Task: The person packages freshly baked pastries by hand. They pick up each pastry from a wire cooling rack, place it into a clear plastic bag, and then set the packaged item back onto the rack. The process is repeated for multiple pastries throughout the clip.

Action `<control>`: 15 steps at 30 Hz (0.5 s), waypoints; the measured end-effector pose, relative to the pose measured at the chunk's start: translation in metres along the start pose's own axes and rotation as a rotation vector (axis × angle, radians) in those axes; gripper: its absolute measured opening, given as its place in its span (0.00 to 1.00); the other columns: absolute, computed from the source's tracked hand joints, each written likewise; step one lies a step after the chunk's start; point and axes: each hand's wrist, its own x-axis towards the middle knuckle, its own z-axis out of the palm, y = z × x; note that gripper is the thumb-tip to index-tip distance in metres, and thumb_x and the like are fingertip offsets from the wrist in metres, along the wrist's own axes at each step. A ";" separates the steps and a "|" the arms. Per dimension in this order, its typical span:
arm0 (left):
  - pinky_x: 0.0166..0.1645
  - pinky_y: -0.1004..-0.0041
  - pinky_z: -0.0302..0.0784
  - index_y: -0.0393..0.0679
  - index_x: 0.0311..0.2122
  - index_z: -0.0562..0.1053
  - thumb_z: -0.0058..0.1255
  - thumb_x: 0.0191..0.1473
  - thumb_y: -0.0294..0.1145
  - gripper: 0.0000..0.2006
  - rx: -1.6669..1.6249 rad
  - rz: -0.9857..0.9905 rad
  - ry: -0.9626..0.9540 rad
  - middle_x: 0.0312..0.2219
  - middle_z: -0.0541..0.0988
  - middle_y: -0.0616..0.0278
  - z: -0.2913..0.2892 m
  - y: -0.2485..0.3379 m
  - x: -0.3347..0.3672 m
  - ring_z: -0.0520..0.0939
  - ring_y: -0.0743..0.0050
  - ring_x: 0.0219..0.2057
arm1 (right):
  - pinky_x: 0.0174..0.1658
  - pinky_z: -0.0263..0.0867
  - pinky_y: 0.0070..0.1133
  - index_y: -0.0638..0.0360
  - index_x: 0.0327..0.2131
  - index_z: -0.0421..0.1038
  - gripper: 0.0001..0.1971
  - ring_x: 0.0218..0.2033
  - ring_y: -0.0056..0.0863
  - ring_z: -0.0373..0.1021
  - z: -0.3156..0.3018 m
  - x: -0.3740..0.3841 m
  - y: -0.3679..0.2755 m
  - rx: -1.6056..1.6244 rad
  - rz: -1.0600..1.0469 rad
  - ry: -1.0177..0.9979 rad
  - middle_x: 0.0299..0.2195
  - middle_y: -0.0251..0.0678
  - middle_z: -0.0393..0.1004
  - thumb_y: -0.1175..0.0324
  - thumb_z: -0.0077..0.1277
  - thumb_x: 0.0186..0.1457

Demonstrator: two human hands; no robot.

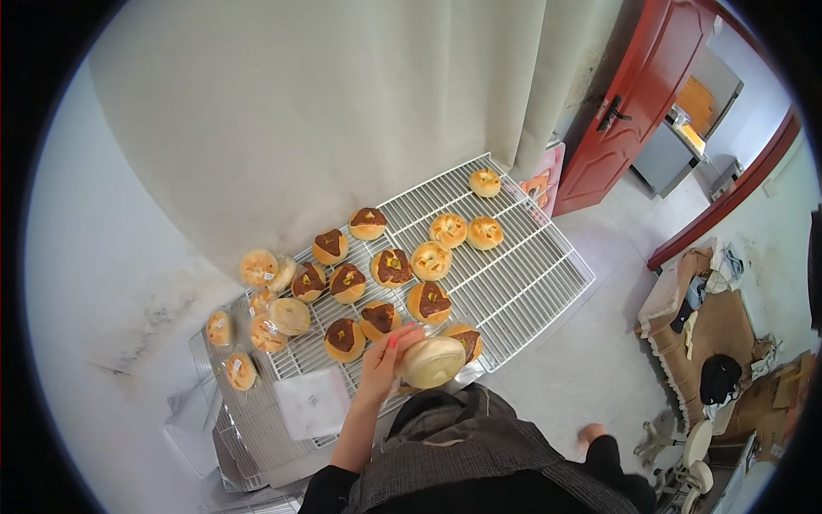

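Wrapped buns (pixel 257 330) already piled at rack (pixel 514 291) left end. My left hand (pixel 383 364), fingers curled round a pale bun (pixel 434 361), near edge. Approx a dozen bare buns (pixel 392 267) still unwrapped; right hand not in view.

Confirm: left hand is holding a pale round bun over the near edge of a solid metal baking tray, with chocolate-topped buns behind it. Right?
Not quite. In the head view the left hand does hold the pale round bun over the near edge, with the chocolate-topped buns behind it, but the surface is a white wire rack, an open grid, not a solid baking tray.
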 end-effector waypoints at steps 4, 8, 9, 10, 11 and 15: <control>0.54 0.70 0.63 0.30 0.51 0.58 0.26 0.60 0.33 0.19 -0.233 -0.025 0.132 0.46 0.68 0.49 -0.002 -0.002 -0.016 0.70 0.62 0.48 | 0.51 0.57 0.24 0.63 0.47 0.64 0.19 0.47 0.30 0.64 -0.099 0.032 -0.209 0.887 -0.581 0.465 0.44 0.39 0.69 0.60 0.39 0.57; 0.53 0.69 0.64 0.29 0.50 0.59 0.28 0.60 0.32 0.19 -0.289 -0.014 0.255 0.47 0.67 0.47 0.017 -0.003 -0.017 0.70 0.60 0.48 | 0.49 0.59 0.20 0.67 0.44 0.65 0.16 0.43 0.24 0.65 -0.109 0.013 -0.341 2.015 -0.713 0.162 0.43 0.37 0.69 0.65 0.38 0.58; 0.53 0.69 0.65 0.28 0.50 0.59 0.28 0.60 0.32 0.18 -0.288 0.001 0.321 0.47 0.66 0.47 0.018 -0.011 -0.018 0.70 0.61 0.48 | 0.49 0.59 0.21 0.68 0.44 0.65 0.16 0.43 0.24 0.65 -0.108 0.016 -0.346 2.033 -0.679 0.200 0.43 0.37 0.69 0.66 0.39 0.58; 0.53 0.69 0.65 0.28 0.49 0.61 0.29 0.60 0.32 0.18 -0.275 0.026 0.398 0.47 0.66 0.47 0.018 -0.020 -0.023 0.70 0.61 0.48 | 0.48 0.59 0.21 0.68 0.43 0.66 0.15 0.43 0.25 0.65 -0.103 0.018 -0.353 2.057 -0.637 0.206 0.42 0.37 0.69 0.67 0.40 0.58; 0.53 0.69 0.65 0.28 0.48 0.62 0.30 0.59 0.33 0.18 -0.260 0.053 0.471 0.48 0.66 0.46 0.018 -0.028 -0.026 0.70 0.61 0.48 | 0.48 0.59 0.21 0.69 0.43 0.66 0.14 0.42 0.25 0.66 -0.099 0.020 -0.359 2.079 -0.593 0.214 0.42 0.37 0.69 0.68 0.40 0.57; 0.53 0.70 0.63 0.31 0.42 0.69 0.35 0.58 0.35 0.17 -0.016 0.325 0.615 0.49 0.65 0.48 0.013 -0.027 -0.054 0.69 0.61 0.49 | 0.48 0.58 0.25 0.68 0.32 0.72 0.07 0.44 0.31 0.64 -0.119 -0.016 -0.370 1.438 -0.839 0.676 0.38 0.40 0.71 0.74 0.48 0.51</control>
